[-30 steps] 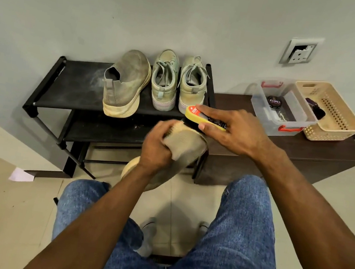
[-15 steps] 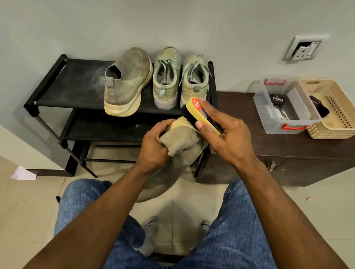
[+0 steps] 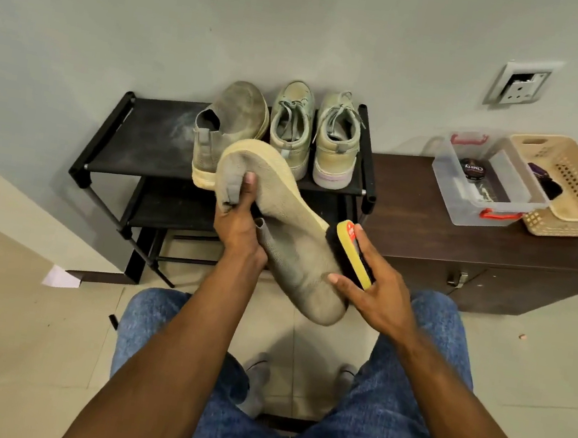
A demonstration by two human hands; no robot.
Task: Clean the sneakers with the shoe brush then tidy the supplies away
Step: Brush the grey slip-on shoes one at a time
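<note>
While the grey sneaker (image 3: pixel 288 241) is gripped at its heel by the left hand (image 3: pixel 240 223), the yellow brush (image 3: pixel 353 254) is clasped against its side by the right hand (image 3: pixel 377 290).

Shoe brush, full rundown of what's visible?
The shoe brush has a yellow back with a red label near its far end and dark bristles beneath. It looks like plastic. The right hand grips it, tilted on edge, bristles pressed against the side of the grey knit sneaker that the left hand holds by the heel.
</note>
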